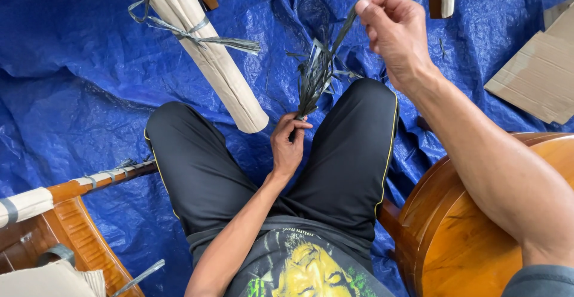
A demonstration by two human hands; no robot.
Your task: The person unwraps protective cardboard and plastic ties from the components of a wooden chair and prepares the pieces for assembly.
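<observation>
Lower left: glossy brown wooden furniture frame [78, 225], partly wrapped in beige corrugated paper. Upper left: a paper-wrapped cylindrical leg [206, 52], tied with grey plastic twine, is laid on the crinkled blue tarp [72, 75]. Centre: a frayed bundle of dark plastic strips [312, 81] is pinched at its base by the left hand [288, 147], fingers curled tight, between the knees in black shorts. Upper right: one strip is held taut by the raised right hand [394, 34], thumb and forefinger closed narrow. Right edge: flat cardboard [538, 75]; below it a rounded varnished wood surface [460, 237].
</observation>
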